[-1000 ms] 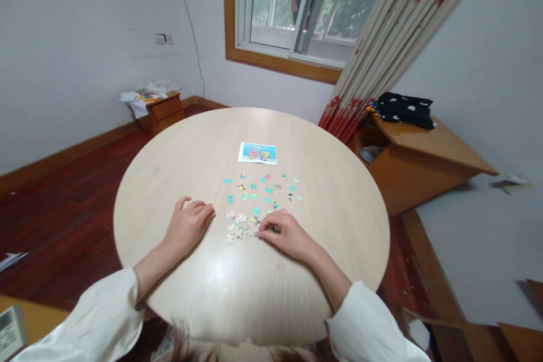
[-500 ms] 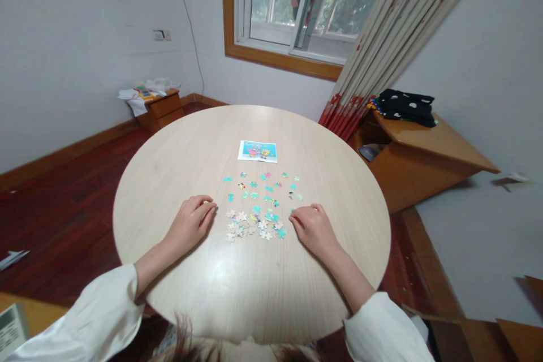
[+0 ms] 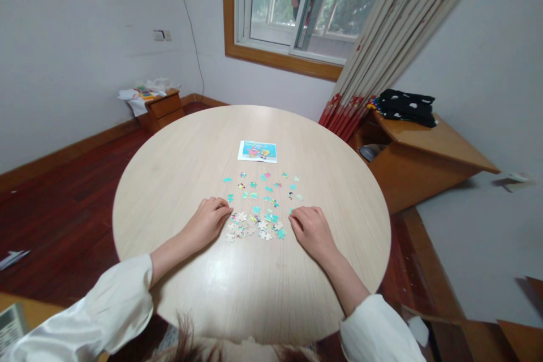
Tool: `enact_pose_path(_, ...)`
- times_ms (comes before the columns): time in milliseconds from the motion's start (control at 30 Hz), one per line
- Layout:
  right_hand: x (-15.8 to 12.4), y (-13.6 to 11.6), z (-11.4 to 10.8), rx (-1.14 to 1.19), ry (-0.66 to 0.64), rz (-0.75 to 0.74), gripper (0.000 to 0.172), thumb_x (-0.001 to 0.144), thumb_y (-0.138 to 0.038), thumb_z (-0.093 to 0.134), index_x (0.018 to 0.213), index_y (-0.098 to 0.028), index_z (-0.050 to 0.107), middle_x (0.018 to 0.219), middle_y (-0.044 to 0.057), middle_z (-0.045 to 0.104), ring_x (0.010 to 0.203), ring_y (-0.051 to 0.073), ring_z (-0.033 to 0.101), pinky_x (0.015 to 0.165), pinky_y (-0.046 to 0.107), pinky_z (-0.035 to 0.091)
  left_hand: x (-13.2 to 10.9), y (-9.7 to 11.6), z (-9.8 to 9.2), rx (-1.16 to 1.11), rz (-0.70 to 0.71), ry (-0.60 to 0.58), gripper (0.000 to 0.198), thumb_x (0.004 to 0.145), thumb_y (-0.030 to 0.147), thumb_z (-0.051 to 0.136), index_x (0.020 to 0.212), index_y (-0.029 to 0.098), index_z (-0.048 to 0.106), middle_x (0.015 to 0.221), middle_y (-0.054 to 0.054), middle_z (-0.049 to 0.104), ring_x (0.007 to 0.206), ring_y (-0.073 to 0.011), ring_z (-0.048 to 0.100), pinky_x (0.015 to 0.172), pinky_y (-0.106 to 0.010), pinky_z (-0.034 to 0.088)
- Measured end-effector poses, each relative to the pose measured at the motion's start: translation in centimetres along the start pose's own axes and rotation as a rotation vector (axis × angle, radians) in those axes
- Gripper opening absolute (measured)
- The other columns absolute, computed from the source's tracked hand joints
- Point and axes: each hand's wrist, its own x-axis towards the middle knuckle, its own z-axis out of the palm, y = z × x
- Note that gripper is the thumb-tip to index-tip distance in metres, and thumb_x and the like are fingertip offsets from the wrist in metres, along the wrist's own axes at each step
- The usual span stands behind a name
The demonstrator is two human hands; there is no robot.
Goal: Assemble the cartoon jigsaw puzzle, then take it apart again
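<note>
Loose jigsaw puzzle pieces (image 3: 265,225) lie in a heap near the middle of the round table (image 3: 250,288), several with their pale backs up. Beyond the heap, teal and multicoloured pieces (image 3: 268,188) are spread in loose rows. My left hand (image 3: 211,219) is at the heap's left edge, thumb and fingers pinched over a pale piece they mostly cover. To the right of the heap rests my right hand (image 3: 311,229), its fingers curled together at the tips, with a bit of teal puzzle piece showing at them. Behind the rows lies a cartoon picture sheet (image 3: 257,151).
A wooden cabinet (image 3: 428,153) with dark folded cloth (image 3: 406,107) on it stands right of the table. Papers top a small drawer unit (image 3: 166,107) at the back left. A curtain (image 3: 382,51) hangs beside the window.
My left hand has moved right, from beside the heap onto its left edge, covering a pale piece. My right hand has barely shifted.
</note>
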Motion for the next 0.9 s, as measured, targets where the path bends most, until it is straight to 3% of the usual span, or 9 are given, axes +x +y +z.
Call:
enact_pose_path(167,0.4,-0.6,-0.3,0.043,0.093,-0.007,0.015,0.09,-0.016,0.049,0.085,-0.018,0.063,0.089,0.007,0.069,0.086,0.019,0.061,0.08,0.034,0.039,0.0,0.0,0.0,-0.045,-0.03,0.069,0.029,0.093,0.017,0.038,0.094,0.019,0.066,0.093,-0.01,0.066,0.087,-0.0232,0.058,0.077,-0.04,0.044)
enact_pose_path(300,0.8,-1.2,-0.3,0.049,0.058,-0.047,0.015,0.091,-0.017,0.05,0.087,-0.017,0.064,0.088,0.007,0.068,0.086,0.019,0.06,0.079,0.034,0.041,0.7,-0.4,-1.4,-0.082,-0.109,0.079,0.024,0.091,0.022,0.042,0.089,0.018,0.065,0.088,-0.008,0.068,0.084,-0.022,0.06,0.076,-0.038,0.044)
enact_pose_path(533,0.4,-0.4,0.3,0.004,-0.021,-0.041,0.016,0.09,-0.015,0.05,0.089,-0.016,0.066,0.088,0.009,0.068,0.084,0.02,0.06,0.076,0.035,0.042,1.9,-4.6,-3.4,-0.062,-0.33,0.114,0.028,0.085,0.026,0.042,0.086,0.018,0.068,0.085,-0.008,0.073,0.073,-0.0214,0.065,0.067,-0.033,0.048)
enact_pose_path(700,-0.1,0.1,0.3,-0.025,-0.043,-0.017,0.019,0.089,-0.014,0.05,0.094,-0.017,0.067,0.092,0.009,0.068,0.086,0.021,0.061,0.078,0.036,0.042,1.7,-6.6,-3.3,-0.001,-0.326,0.116,0.027,0.08,0.025,0.041,0.077,0.02,0.067,0.078,-0.007,0.071,0.071,-0.0219,0.064,0.067,-0.033,0.046)
enact_pose_path(900,-0.2,0.6,-0.1,-0.142,-0.025,0.052,0.019,0.087,-0.012,0.05,0.091,-0.016,0.068,0.093,0.011,0.068,0.086,0.022,0.06,0.077,0.036,0.041,1.2,-6.7,-2.9,0.099,-0.291,0.145,0.025,0.081,0.025,0.042,0.081,0.019,0.066,0.085,-0.009,0.067,0.081,-0.0248,0.06,0.075,-0.038,0.042)
